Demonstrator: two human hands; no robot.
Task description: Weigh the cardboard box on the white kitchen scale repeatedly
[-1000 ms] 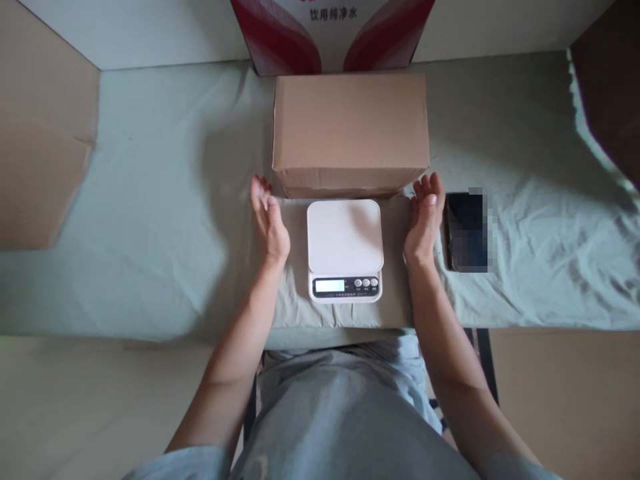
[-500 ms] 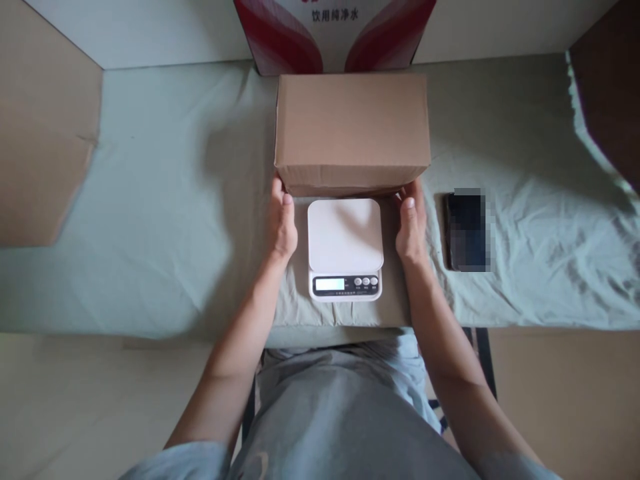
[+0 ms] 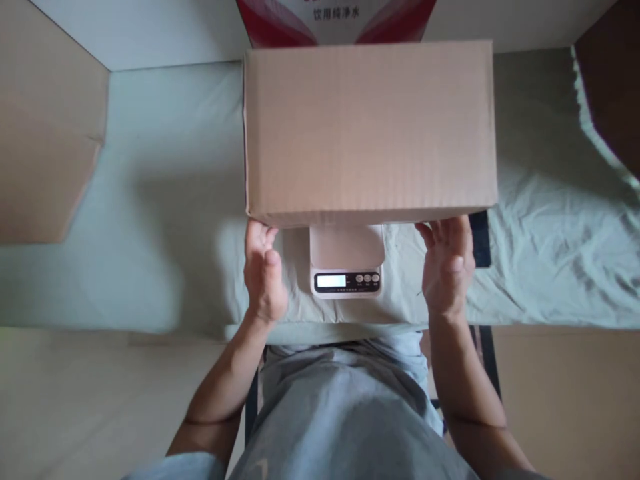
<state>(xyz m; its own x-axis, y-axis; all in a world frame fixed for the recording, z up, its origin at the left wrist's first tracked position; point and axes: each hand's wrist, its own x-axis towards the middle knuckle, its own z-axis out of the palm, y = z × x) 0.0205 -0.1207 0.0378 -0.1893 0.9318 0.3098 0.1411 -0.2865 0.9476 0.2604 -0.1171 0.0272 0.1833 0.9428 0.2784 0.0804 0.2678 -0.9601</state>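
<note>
A plain brown cardboard box is raised off the table and looks large and close to the camera. My left hand holds it from under its near left corner, and my right hand holds it from under its near right corner. Below the box, a white kitchen scale sits on the pale green cloth, with its lit display and buttons facing me. The box hides the far part of the scale's platform.
A dark phone lies right of the scale, mostly hidden by the box and my right hand. A red and white printed carton stands at the back. Brown cardboard panels flank the cloth-covered table.
My hands went from beside the scale to the box's near bottom corners, then lifted the box off the table toward me and above the scale. It now covers most of the phone.
</note>
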